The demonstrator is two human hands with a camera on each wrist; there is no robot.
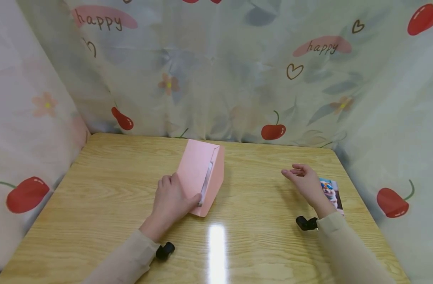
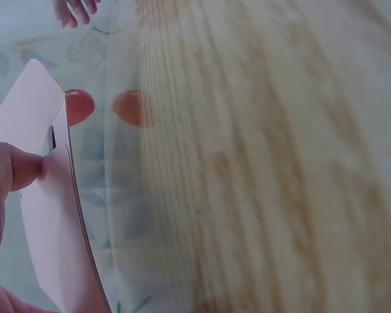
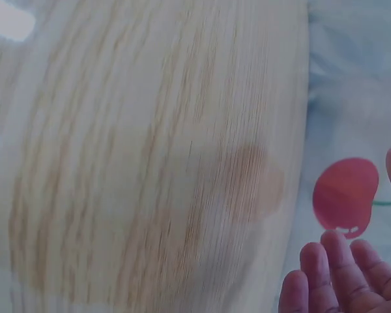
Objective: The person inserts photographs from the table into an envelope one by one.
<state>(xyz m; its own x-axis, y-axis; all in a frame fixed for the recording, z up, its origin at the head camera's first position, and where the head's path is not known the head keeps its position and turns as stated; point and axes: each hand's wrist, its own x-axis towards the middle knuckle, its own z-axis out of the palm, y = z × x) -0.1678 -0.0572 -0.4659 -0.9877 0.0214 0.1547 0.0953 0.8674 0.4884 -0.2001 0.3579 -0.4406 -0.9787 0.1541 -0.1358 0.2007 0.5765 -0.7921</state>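
Observation:
A pink paper envelope (image 1: 196,165) is tilted above the middle of the table in the head view, its flap folded out and a narrow opening showing along one side. My left hand (image 1: 171,201) grips its near end; in the left wrist view the thumb lies on the envelope (image 2: 49,222) near that opening. To the right, my right hand (image 1: 306,184) hovers over the table with relaxed fingers and nothing in them. Beneath and beside its wrist lies a colourful printed picture (image 1: 330,192), partly hidden by the arm. The right wrist view shows loosely extended fingers (image 3: 339,267).
A wood-grain table (image 1: 117,169) spans the work area, with a bright light reflection near its front. Curtains (image 1: 216,79) printed with cherries and flowers enclose the back and both sides. A small black device (image 1: 165,251) sits at the left wrist, another (image 1: 306,223) at the right.

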